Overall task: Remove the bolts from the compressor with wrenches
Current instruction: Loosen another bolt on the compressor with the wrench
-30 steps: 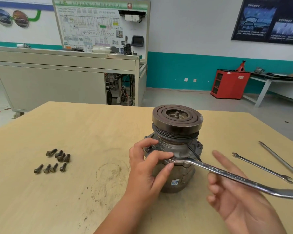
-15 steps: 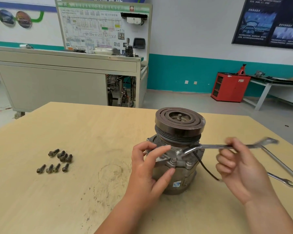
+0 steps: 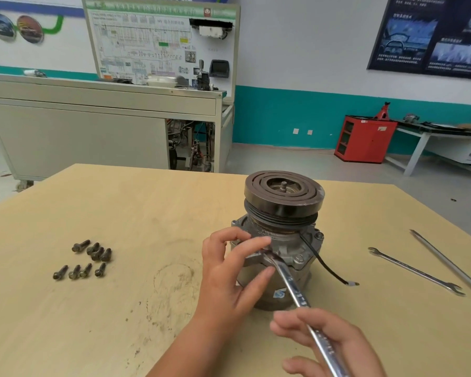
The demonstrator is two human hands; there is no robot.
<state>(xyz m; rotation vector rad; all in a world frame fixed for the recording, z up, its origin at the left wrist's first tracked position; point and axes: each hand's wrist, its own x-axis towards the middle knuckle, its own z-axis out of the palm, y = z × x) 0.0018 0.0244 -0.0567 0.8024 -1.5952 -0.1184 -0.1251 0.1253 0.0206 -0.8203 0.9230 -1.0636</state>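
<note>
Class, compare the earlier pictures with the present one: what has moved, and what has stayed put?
The right hand swung the handle of the long silver wrench from the right toward the person. The left hand still steadies the grey metal compressor; the loose dark bolts and two spare wrenches lie unmoved.

Grey compressor [image 3: 280,257]; silver wrench [image 3: 297,291]

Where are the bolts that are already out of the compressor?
In the head view, the loose bolts lie clustered on the table's left side, well left of the left hand and compressor.
</note>
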